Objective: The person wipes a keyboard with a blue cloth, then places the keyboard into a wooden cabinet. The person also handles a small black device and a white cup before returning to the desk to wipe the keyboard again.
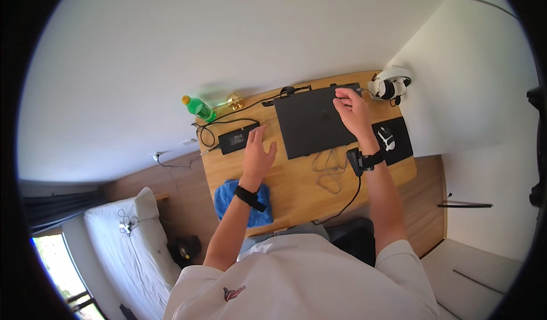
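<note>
Right grip (352, 108) on laptop (313, 120) far edge.

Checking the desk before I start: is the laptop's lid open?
No. The dark laptop lies closed flat on the desk, the right hand resting on its far edge.

I'm looking down into a bright room: plain white walls (171, 46) fill the top of the view, and a wooden desk (296, 194) sits pushed against them over a wood-plank floor (430, 206). Down at lower left there's a bed (131, 246) with pale sheets and a pillow (145, 203) beside the desk. Daylight is pouring in from a window (57, 263) at the far lower left, with a dark curtain (54, 209) just above it.
</note>
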{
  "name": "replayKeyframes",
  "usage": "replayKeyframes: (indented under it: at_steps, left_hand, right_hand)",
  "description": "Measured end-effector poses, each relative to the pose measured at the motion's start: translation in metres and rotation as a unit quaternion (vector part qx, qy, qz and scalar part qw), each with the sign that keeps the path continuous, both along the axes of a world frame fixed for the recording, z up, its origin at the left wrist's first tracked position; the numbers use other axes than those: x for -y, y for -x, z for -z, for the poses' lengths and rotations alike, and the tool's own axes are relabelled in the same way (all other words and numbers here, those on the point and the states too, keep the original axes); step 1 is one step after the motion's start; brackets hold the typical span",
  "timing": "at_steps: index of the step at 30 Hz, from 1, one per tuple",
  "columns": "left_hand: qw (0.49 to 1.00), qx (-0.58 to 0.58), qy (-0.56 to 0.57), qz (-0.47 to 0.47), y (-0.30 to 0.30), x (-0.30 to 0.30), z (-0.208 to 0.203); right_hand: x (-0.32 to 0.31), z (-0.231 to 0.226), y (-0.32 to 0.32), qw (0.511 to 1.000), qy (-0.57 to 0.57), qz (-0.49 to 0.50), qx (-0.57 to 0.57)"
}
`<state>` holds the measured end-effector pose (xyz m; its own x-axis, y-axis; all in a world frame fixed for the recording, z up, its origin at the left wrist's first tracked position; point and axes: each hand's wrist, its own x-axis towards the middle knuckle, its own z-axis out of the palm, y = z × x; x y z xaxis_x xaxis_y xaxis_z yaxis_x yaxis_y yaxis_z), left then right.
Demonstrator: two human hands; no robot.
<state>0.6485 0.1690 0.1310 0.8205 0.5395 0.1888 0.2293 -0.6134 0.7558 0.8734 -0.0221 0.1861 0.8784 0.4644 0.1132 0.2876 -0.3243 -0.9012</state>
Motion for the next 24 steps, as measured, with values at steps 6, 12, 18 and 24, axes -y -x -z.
replayKeyframes:
  at_steps: [6, 12, 18, 24]
  left_hand:
    - [0.995, -0.027, -0.093, 0.020, -0.052, 0.008, 0.027]
    - [0.991, -0.073, -0.104, 0.028, -0.105, 0.003, 0.066]
    - [0.987, -0.100, -0.123, 0.037, -0.155, 0.001, 0.096]
    - [0.971, -0.156, -0.171, 0.060, -0.179, 0.002, 0.111]
  right_hand:
    - [-0.025, 0.062, -0.042, 0.999, 0.049, -0.009, 0.015]
    - [-0.056, 0.108, -0.069, 0.993, 0.091, -0.048, 0.052]
    - [-0.081, 0.151, -0.085, 0.985, 0.126, -0.052, 0.105]
    - [-0.095, 0.197, -0.093, 0.949, 0.200, -0.066, 0.232]
